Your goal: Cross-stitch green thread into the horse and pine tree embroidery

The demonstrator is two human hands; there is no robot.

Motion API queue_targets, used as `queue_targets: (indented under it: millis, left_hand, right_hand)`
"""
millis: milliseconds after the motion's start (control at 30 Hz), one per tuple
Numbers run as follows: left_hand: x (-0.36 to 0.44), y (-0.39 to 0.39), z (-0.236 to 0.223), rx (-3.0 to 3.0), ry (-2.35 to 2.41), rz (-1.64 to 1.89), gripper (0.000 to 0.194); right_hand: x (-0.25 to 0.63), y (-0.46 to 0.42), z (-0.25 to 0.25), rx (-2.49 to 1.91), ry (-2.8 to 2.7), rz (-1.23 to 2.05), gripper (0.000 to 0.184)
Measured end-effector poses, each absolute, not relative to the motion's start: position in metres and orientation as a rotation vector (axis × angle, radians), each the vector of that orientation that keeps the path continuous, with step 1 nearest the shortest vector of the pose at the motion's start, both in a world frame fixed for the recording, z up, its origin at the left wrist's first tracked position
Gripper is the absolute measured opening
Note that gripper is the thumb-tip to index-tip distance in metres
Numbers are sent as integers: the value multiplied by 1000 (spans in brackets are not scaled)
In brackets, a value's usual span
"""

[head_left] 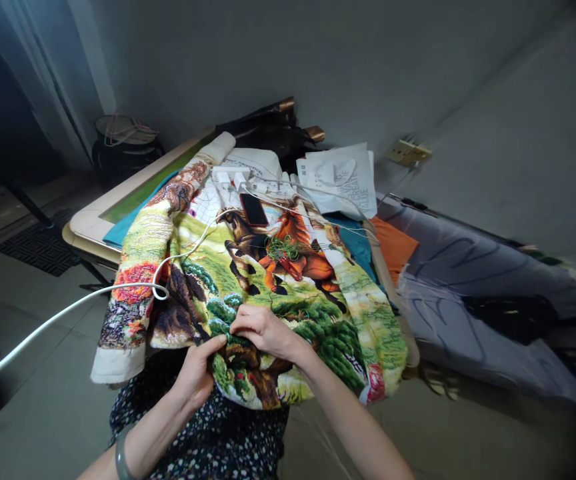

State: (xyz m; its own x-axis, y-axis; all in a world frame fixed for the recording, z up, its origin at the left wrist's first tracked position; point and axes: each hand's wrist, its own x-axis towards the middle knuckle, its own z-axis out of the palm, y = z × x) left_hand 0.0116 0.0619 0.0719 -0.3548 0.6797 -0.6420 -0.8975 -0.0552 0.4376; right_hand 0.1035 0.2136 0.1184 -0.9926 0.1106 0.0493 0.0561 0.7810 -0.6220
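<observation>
A large embroidered cloth with horses, trees and green ground lies over a small table and hangs off its near edge. My left hand grips that near edge, thumb on top, its other fingers hidden beneath. Just right of the thumb, my right hand is closed in a pinch close above a dark green stitched patch; whatever its fingertips hold is too small to make out. Farther back on the cloth lie a tangle of green thread and a small red tool, perhaps scissors.
The cloth's left side is rolled up. A phone, a white power strip and cables lie behind. A thick white cable crosses from the left. White printed packets rest at the back right. A wall socket is beyond.
</observation>
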Motion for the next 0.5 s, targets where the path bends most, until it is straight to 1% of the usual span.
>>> queue_targets:
  millis: [133, 233, 300, 333, 433, 500]
  left_hand:
    - [12, 61, 70, -304, 966, 1711, 25]
    - [12, 61, 69, -301, 953, 1719, 28]
    - [13, 61, 70, -294, 948, 1733, 30]
    - [13, 61, 70, -289, 945, 1742, 30]
    - [14, 62, 71, -282, 943, 1761, 26]
    - [14, 62, 72, -281, 955, 1750, 25]
  right_hand:
    - [106, 212, 121, -138, -2886, 980, 19]
    - [105, 207, 127, -223, -2875, 939, 15]
    - [102, 198, 133, -351, -2874, 865, 11]
    - [100, 193, 136, -443, -2884, 813, 12]
    - [89, 176, 141, -750, -2939, 655, 25]
    - [82, 168, 142, -874, -2963, 613, 24]
